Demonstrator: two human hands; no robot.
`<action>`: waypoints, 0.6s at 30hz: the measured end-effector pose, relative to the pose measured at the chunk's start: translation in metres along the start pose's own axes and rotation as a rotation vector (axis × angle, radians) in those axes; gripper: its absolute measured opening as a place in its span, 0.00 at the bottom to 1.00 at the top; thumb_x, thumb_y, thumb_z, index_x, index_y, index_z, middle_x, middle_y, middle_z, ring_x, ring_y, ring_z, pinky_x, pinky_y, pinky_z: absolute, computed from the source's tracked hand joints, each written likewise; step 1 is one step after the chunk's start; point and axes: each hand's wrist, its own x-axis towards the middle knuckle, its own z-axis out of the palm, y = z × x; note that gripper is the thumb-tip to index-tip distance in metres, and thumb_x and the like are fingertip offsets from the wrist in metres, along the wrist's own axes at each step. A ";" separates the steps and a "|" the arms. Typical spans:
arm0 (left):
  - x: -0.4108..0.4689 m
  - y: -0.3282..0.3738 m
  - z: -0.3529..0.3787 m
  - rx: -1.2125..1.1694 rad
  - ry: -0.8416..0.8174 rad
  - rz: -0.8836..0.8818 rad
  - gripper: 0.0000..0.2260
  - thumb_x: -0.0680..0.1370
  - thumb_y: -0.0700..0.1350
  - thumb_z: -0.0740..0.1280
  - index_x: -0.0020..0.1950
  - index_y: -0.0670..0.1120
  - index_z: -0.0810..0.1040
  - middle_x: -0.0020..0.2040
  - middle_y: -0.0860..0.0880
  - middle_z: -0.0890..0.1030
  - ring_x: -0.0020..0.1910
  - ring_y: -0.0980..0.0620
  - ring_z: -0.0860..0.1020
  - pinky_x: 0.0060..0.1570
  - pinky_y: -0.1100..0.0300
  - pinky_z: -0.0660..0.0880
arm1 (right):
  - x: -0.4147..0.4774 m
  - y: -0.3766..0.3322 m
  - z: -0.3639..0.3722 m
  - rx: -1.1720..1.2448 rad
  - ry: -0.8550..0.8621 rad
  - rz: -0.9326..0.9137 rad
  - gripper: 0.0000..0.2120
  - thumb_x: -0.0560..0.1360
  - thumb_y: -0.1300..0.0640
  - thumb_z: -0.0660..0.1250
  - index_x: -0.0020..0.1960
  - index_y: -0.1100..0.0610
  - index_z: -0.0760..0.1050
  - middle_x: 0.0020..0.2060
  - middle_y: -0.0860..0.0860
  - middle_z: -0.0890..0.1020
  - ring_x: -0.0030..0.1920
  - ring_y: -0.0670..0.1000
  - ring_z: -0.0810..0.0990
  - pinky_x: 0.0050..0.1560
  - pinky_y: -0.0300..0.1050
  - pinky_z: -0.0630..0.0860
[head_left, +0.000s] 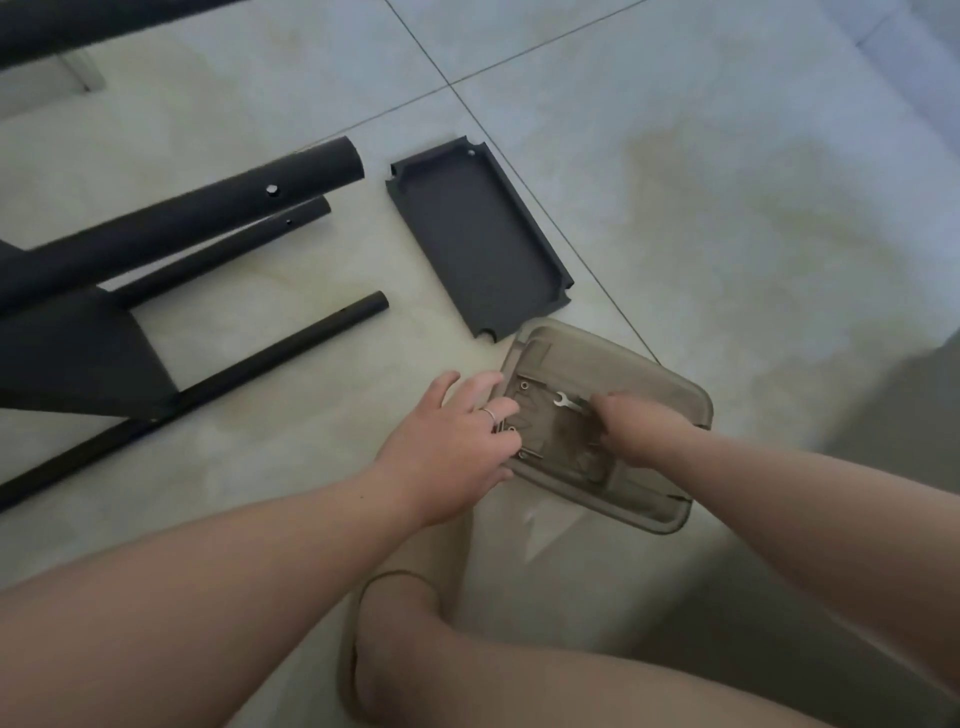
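The tan seat pad (655, 402) lies underside-up on the tiled floor (727, 208), right in front of the crouching person, so its mounting bolts (524, 385) face upward. The left hand (457, 431) presses flat on its edge with fingers spread, probably to stop it twisting. The right hand (634, 426) is curled round a small spanner (569, 401). A black tray plate (478, 239) and frame tubes (182, 228) lie close by.
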 end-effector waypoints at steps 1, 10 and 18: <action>0.000 0.000 0.001 0.002 0.004 -0.003 0.13 0.82 0.58 0.60 0.58 0.53 0.77 0.74 0.51 0.70 0.79 0.44 0.55 0.74 0.42 0.54 | 0.001 0.000 0.003 -0.003 0.004 -0.010 0.16 0.79 0.60 0.64 0.66 0.56 0.70 0.63 0.57 0.76 0.62 0.60 0.78 0.57 0.51 0.76; 0.001 0.002 0.000 0.061 0.025 0.003 0.12 0.80 0.57 0.63 0.56 0.52 0.79 0.69 0.50 0.74 0.77 0.42 0.60 0.73 0.40 0.57 | -0.001 -0.001 0.017 -0.384 -0.021 -0.122 0.12 0.82 0.62 0.58 0.61 0.56 0.77 0.63 0.54 0.73 0.56 0.60 0.80 0.42 0.49 0.71; 0.003 0.005 -0.005 -0.002 -0.081 -0.066 0.10 0.79 0.44 0.64 0.60 0.51 0.76 0.78 0.49 0.62 0.80 0.46 0.51 0.72 0.44 0.57 | -0.014 -0.007 -0.008 0.115 0.058 -0.026 0.03 0.75 0.59 0.67 0.45 0.54 0.74 0.43 0.53 0.79 0.45 0.58 0.78 0.41 0.44 0.71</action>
